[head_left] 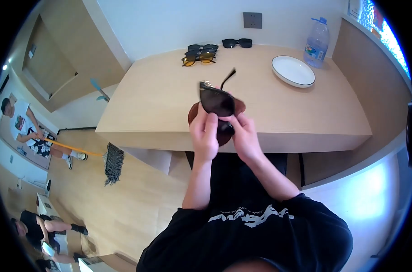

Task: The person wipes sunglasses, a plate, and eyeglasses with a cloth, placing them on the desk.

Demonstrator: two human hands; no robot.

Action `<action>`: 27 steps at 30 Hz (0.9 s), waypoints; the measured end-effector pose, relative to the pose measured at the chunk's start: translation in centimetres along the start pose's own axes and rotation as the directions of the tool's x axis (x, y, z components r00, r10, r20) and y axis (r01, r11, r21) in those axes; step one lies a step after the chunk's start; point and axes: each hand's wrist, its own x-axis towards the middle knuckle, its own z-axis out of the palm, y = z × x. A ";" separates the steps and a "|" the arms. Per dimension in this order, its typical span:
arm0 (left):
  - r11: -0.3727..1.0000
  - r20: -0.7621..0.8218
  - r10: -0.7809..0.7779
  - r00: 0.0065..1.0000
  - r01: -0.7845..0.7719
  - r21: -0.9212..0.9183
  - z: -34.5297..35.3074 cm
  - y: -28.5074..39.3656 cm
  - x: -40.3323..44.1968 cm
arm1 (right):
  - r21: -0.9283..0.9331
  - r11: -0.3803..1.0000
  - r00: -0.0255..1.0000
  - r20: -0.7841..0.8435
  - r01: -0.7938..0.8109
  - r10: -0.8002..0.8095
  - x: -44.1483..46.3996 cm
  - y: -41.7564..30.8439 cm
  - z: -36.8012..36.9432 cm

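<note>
Apparently for steadiness, the left hand (203, 137) and right hand (246, 139) both grip the raised dark sunglasses (218, 101) from below; from them, yellow-lensed glasses (207, 57) lie toward eleven o'clock, the plate (293, 71) toward two.

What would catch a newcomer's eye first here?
Probably the dark sunglasses held in the left hand and right hand, at the near edge of the table. Next, the white plate beside the bottle at back right, and yellow-lensed glasses at the back. Far left, a person grips a mop.
</note>
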 end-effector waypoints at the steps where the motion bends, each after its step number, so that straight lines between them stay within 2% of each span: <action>1: 0.999 -0.043 -0.030 0.999 0.031 0.013 -0.1 -0.3 -0.6 | -0.023 0.999 0.998 -0.051 -0.028 0.027 -0.7 -1.4 0.8; 2: 0.998 -0.085 -0.059 0.995 0.062 0.027 -0.2 -0.5 -0.9 | -0.075 0.997 1.000 -0.019 -0.021 0.019 -0.9 -1.5 0.7; 3: 0.998 -0.076 -0.052 0.996 0.054 0.022 -0.4 -0.7 -1.0 | -0.011 1.000 1.000 0.019 -0.021 0.022 -1.0 -1.3 0.2; 5: 0.988 -0.021 0.052 0.998 -0.049 0.146 -0.8 -0.5 -1.1 | 0.054 0.998 0.998 0.051 -0.028 0.025 -1.0 -1.0 -0.2; 7: 0.996 -0.010 0.019 1.000 -0.018 0.085 -1.2 -0.7 -1.2 | 0.208 0.977 0.997 0.077 -0.048 0.032 -1.1 -0.9 -0.3; 8: 1.000 0.000 -0.009 1.000 0.009 0.027 -1.3 -0.7 -1.1 | 0.210 0.977 0.997 0.072 -0.047 0.033 -1.1 -0.6 -0.4; 10: 0.997 -0.003 0.015 1.000 -0.015 0.075 -1.2 -0.6 -0.6 | 0.098 0.994 0.993 0.103 0.046 -0.056 -0.6 0.0 -1.3; 11: 0.992 -0.014 0.038 0.999 -0.037 0.122 -1.0 -0.6 -0.4 | 0.095 0.994 0.993 0.099 0.049 -0.058 -0.5 0.0 -1.8; 12: 0.993 -0.017 0.035 0.999 -0.033 0.114 -1.1 -0.7 -0.2 | 0.172 0.985 0.997 0.078 0.004 -0.017 -0.5 -0.1 -2.6; 14: 0.955 0.059 -0.296 0.953 0.297 -0.015 -2.0 -1.0 0.0 | 0.355 0.932 0.997 -0.011 -0.069 0.078 -0.4 -1.2 -4.5; 15: 0.931 0.055 -0.346 0.937 0.350 -0.107 -2.1 -1.6 0.5 | 0.393 0.919 0.984 -0.161 -0.013 0.083 -0.3 -2.3 -5.5; 16: 0.957 0.049 -0.285 0.957 0.287 -0.033 -1.6 -1.1 1.4 | 0.421 0.905 0.949 -0.302 0.054 0.084 -0.3 -3.5 -6.6; 18: 0.929 0.170 -0.368 0.914 0.358 0.090 -1.8 -1.3 3.9 | 0.340 0.924 0.892 -0.453 0.175 -0.002 -0.4 -5.0 -11.6; 19: 0.933 0.168 -0.360 0.918 0.350 0.086 -1.3 -2.0 5.5 | 0.279 0.930 0.859 -0.508 0.239 -0.069 -0.9 -6.1 -13.9; 20: 0.868 0.317 -0.480 0.818 0.393 0.302 -0.7 -3.2 7.7 | 0.213 0.929 0.820 -0.555 0.302 -0.139 -1.3 -7.1 -15.6; 21: 0.773 0.418 -0.607 0.677 0.378 0.510 0.0 -4.5 9.7 | 0.193 0.918 0.771 -0.616 0.345 -0.160 -1.8 -8.3 -16.5; 23: 0.729 0.467 -0.649 0.601 0.315 0.608 2.1 -7.7 12.7 | 0.167 0.898 0.699 -0.690 0.407 -0.188 -2.9 -10.1 -17.3; 25: 0.715 0.456 -0.637 0.621 0.257 0.650 3.1 -14.7 14.9 | 0.161 0.900 0.684 -0.707 0.405 -0.181 -3.7 -10.5 -18.5; 27: 0.700 0.451 -0.616 0.646 0.185 0.690 4.8 -17.2 17.0 | 0.174 0.903 0.662 -0.735 0.393 -0.147 -4.1 -11.1 -18.5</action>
